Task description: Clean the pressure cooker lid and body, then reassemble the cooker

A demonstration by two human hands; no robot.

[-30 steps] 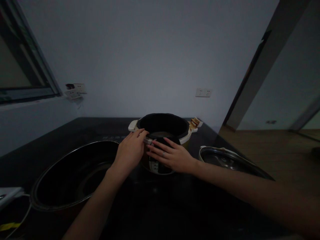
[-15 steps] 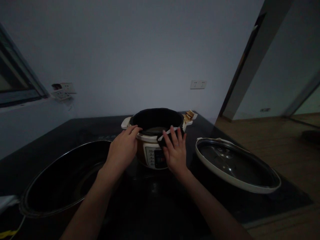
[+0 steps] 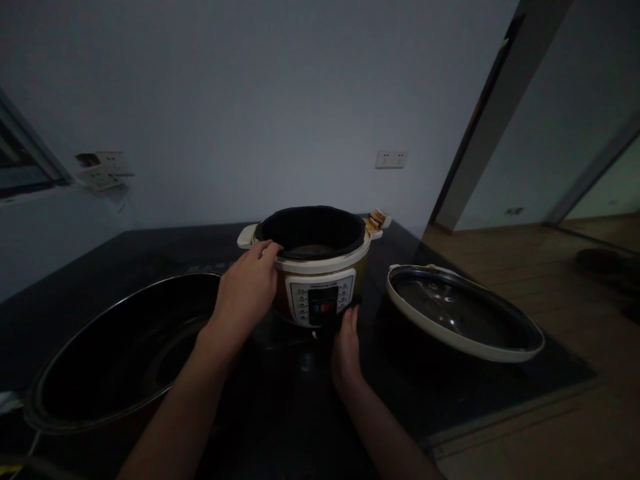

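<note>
An electric pressure cooker (image 3: 320, 267) without its lid stands on the dark counter, its control panel facing me and its black inside showing. My left hand (image 3: 249, 280) grips its white rim at the front left, fingers hooked over the edge. Low at the front right of the cooker, my right hand (image 3: 346, 350) presses a black cloth (image 3: 354, 304) against the body beside the panel. Most of the cloth blends into the dark counter, so its shape is hard to make out.
A large dark pot (image 3: 125, 347) stands on the left, close to my left forearm. On the right lies a glass lid with a pale rim (image 3: 465, 337). The cooker's stained hinge (image 3: 377, 220) sticks out at its back right. Wall sockets (image 3: 391, 159) are behind.
My right hand has moved down from the cooker's front rim to its lower front with the black cloth. My left hand has stayed on the rim. The view has shifted slightly.
</note>
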